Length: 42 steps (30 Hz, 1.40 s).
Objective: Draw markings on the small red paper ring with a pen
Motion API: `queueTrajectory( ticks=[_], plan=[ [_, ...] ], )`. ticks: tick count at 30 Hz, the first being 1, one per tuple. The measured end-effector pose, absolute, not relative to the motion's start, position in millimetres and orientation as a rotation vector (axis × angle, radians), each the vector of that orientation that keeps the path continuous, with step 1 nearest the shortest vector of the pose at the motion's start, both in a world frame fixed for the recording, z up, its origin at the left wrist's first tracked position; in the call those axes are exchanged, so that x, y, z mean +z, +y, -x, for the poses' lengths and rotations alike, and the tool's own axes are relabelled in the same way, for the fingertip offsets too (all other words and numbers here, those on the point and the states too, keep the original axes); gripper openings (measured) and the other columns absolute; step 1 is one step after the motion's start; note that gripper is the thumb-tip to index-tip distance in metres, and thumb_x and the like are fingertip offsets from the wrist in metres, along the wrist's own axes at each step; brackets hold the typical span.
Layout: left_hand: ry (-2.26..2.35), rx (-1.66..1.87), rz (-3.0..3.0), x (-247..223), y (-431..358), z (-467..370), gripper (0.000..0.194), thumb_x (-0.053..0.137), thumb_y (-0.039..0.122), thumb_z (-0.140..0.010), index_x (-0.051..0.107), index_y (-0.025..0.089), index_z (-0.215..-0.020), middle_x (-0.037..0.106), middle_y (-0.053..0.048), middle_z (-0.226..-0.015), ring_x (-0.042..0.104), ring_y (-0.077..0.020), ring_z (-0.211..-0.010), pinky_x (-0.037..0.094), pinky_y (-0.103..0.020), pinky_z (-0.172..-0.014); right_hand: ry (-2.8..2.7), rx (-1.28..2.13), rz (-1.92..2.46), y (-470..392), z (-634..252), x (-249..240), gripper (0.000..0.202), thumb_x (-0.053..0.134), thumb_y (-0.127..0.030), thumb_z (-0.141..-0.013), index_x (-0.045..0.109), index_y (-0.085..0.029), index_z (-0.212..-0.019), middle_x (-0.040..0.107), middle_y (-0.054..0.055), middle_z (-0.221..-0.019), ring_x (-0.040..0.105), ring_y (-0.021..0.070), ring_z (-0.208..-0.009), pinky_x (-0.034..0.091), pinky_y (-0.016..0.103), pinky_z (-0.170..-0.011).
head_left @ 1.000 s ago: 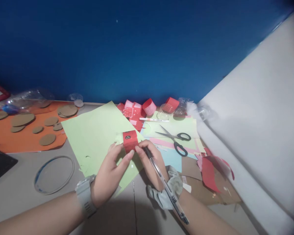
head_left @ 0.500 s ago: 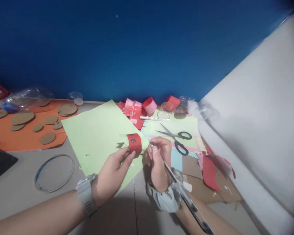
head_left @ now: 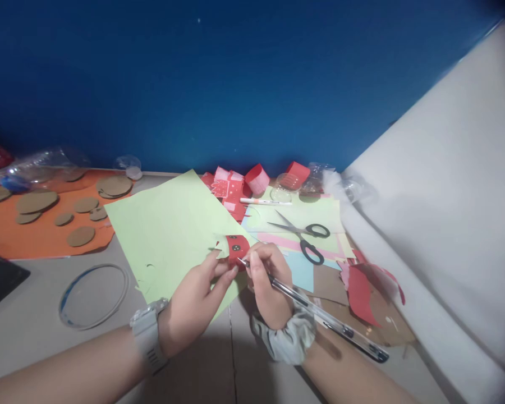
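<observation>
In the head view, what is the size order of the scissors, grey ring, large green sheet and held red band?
Large green sheet
Grey ring and scissors: too alike to rank
Held red band, partly hidden

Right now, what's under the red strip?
The light green sheet shows around the red strip; whatever lies directly beneath is covered by the strip and the left hand.

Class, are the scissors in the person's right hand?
No, the right hand holds a clear-barrelled pen, while the scissors lie open on paper sheets.
</observation>
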<state>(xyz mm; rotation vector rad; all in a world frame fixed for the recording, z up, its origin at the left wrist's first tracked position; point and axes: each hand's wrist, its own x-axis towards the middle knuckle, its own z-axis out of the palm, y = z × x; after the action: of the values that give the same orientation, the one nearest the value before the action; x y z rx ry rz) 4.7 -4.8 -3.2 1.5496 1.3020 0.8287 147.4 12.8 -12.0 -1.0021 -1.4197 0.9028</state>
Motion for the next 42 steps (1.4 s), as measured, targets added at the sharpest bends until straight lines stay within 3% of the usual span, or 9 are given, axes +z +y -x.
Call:
queueTrajectory(
  ticks=[4,9,13,23,32,42],
  plan=[
    [1.318,0.851,-1.567,-2.3,-4.4,-5.4,0.014,0.046,0.031,-0.097,0.049,0.023,-0.085,0.069,0.0,-0.073,0.069,-0.0198,-0.079,0.051,-0.028,-0.072,-1.392,0.878,1.043,13.4,-147.9,-10.6,0.025,0.053,-0.034,-0.095,0.05,-0.022,-0.073,0.052,-0.002,-0.07,0.049,0.0134,-0.062,0.041,0.028,-0.058],
    [1.328,0.883,-1.559,3.9,-4.7,-5.6,0.023,0.043,0.032,-0.098,0.051,0.023,-0.078,0.068,0.001,-0.071,0.066,-0.0179,-0.072,0.05,-0.027,-0.069,-1.373,0.932,1.001,14.1,-146.7,-9.3,0.011,0.063,-0.027,-0.089,0.054,-0.023,-0.083,0.057,0.0,-0.078,0.055,0.0143,-0.069,0.045,0.028,-0.061],
    [1.342,0.888,-1.573,4.0,-5.5,-4.3,0.027,0.042,0.032,-0.098,0.049,0.022,-0.074,0.065,0.002,-0.069,0.061,-0.0156,-0.066,0.047,-0.026,-0.064,-1.409,0.906,0.998,13.3,-147.1,-9.2,0.016,0.057,-0.021,-0.09,0.046,-0.023,-0.08,0.053,-0.001,-0.074,0.05,0.0132,-0.064,0.042,0.027,-0.057],
    [1.295,0.9,-1.597,0.4,-4.7,-4.4,0.027,0.041,0.028,-0.096,0.044,0.024,-0.07,0.058,0.003,-0.065,0.058,-0.0157,-0.064,0.046,-0.027,-0.065,-1.457,0.945,1.122,14.8,-152.5,-12.4,0.028,0.053,-0.032,-0.095,0.041,-0.023,-0.071,0.046,-0.005,-0.065,0.041,0.0108,-0.055,0.035,0.026,-0.053],
    [1.306,0.886,-1.597,1.4,-5.3,-1.9,0.027,0.042,0.027,-0.096,0.046,0.023,-0.07,0.062,0.002,-0.069,0.059,-0.0154,-0.065,0.045,-0.026,-0.063,-1.505,0.925,1.13,14.6,-152.1,-9.9,0.026,0.052,-0.034,-0.095,0.043,-0.023,-0.073,0.047,-0.004,-0.066,0.042,0.0114,-0.056,0.036,0.026,-0.053],
    [1.379,0.851,-1.582,-0.7,-6.5,-3.3,0.033,0.04,0.035,-0.099,0.043,0.023,-0.068,0.056,0.002,-0.067,0.053,-0.0152,-0.063,0.04,-0.027,-0.062,-1.491,0.947,1.041,11.7,-151.8,-14.8,0.024,0.053,-0.032,-0.095,0.045,-0.023,-0.074,0.05,-0.003,-0.068,0.045,0.0122,-0.058,0.038,0.027,-0.054]
  ],
)
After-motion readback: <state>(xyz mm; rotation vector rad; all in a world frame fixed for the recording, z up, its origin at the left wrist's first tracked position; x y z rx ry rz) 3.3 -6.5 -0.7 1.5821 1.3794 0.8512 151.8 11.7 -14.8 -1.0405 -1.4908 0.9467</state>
